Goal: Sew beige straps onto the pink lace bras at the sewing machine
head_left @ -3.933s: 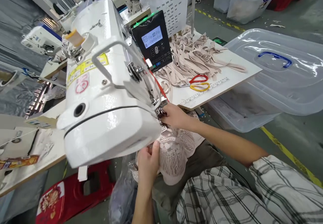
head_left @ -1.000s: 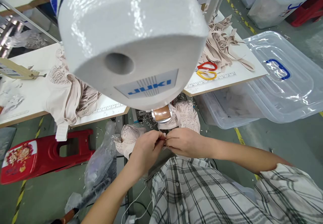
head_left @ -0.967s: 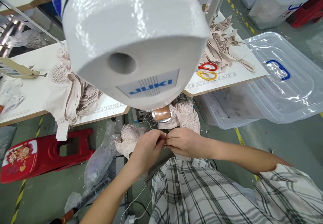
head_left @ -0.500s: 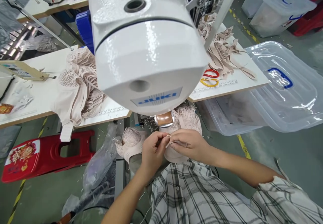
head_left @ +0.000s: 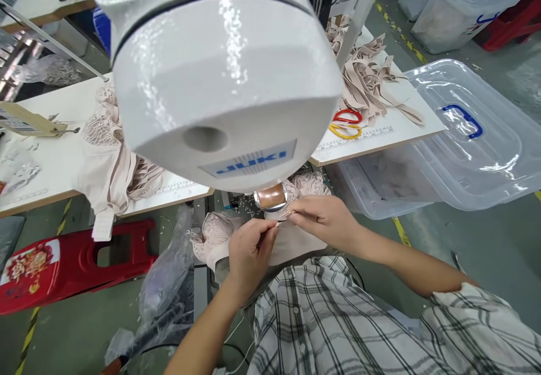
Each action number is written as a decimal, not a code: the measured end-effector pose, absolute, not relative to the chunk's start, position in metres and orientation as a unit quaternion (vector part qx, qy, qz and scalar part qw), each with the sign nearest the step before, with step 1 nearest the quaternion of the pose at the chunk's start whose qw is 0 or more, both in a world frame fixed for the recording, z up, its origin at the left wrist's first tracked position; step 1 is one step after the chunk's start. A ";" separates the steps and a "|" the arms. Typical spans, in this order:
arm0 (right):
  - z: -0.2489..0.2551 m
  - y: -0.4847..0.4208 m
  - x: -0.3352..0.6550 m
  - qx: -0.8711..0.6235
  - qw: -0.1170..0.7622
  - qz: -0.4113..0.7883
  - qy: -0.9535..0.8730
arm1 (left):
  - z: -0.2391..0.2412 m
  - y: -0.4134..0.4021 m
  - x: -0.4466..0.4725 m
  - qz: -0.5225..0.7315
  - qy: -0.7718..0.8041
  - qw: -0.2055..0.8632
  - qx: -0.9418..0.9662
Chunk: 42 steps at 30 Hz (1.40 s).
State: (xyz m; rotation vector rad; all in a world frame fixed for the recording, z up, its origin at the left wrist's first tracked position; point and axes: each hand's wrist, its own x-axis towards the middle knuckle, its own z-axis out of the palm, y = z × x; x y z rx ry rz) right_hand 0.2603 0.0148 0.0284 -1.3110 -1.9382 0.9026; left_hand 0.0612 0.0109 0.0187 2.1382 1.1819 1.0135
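Note:
A pale beige lace bra [head_left: 298, 242] lies over my lap, under the white sewing machine head [head_left: 228, 93]. One of its lace cups [head_left: 217, 227] rests to the left of my hands, and more lace shows behind them. My left hand [head_left: 251, 248] is closed, thumb and forefinger pinching the bra's edge. A short way to the right, my right hand [head_left: 327, 223] pinches the same edge, its fingertips just in front of the machine's brown, metal-rimmed part [head_left: 271, 197]. A short piece of edging runs between the two pinches; its detail is too small to make out.
Stacked beige bras [head_left: 110, 161] hang over the left tabletop's edge. Fabric straps [head_left: 367, 82] and red-and-yellow-handled scissors [head_left: 347, 124] lie on the right tabletop. A clear lidded bin [head_left: 477, 138] stands at the right, a red stool [head_left: 80, 262] at the left, beside a plastic bag [head_left: 167, 268].
My hands have drawn apart, the left going left and the right a little up, with the bra edge between them. The camera view has shifted, so the machine head looks larger and further left.

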 end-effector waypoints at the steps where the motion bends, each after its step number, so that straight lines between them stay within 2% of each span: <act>1: 0.031 0.018 0.262 -0.499 0.305 0.323 -0.744 | 0.022 0.012 0.061 0.372 0.408 0.225 0.803; 3: 0.036 0.023 0.264 -0.485 0.295 0.322 -0.757 | 0.028 0.014 0.061 0.373 0.365 0.195 0.830; 6: 0.044 0.030 0.264 -0.468 0.267 0.386 -0.749 | 0.033 0.017 0.060 0.365 0.360 0.178 0.840; 10: 0.052 0.036 0.267 -0.458 0.222 0.467 -0.723 | 0.034 0.020 0.060 0.354 0.376 0.190 0.835; 14: 0.053 0.040 0.270 -0.448 0.196 0.500 -0.715 | 0.035 0.021 0.060 0.343 0.383 0.205 0.833; 19: 0.055 0.042 0.271 -0.414 0.184 0.464 -0.761 | 0.035 0.022 0.060 0.333 0.385 0.199 0.837; 25: 0.056 0.042 0.272 -0.405 0.180 0.449 -0.776 | 0.037 0.027 0.062 0.250 0.386 0.193 0.867; 30: 0.050 0.038 0.272 -0.422 0.225 0.478 -0.737 | 0.035 0.025 0.067 0.249 0.416 0.190 0.854; 33: 0.051 0.035 0.269 -0.447 0.261 0.423 -0.744 | 0.035 0.023 0.071 0.266 0.429 0.165 0.847; 36: 0.059 0.043 0.265 -0.460 0.253 0.348 -0.777 | 0.037 0.024 0.072 0.266 0.448 0.147 0.841; 39: 0.066 0.061 0.260 -0.460 0.217 0.324 -0.798 | 0.034 0.030 0.066 0.260 0.483 0.092 0.831; 42: 0.070 0.076 0.257 -0.457 0.190 0.304 -0.814 | 0.027 0.039 0.054 0.273 0.416 -0.015 0.867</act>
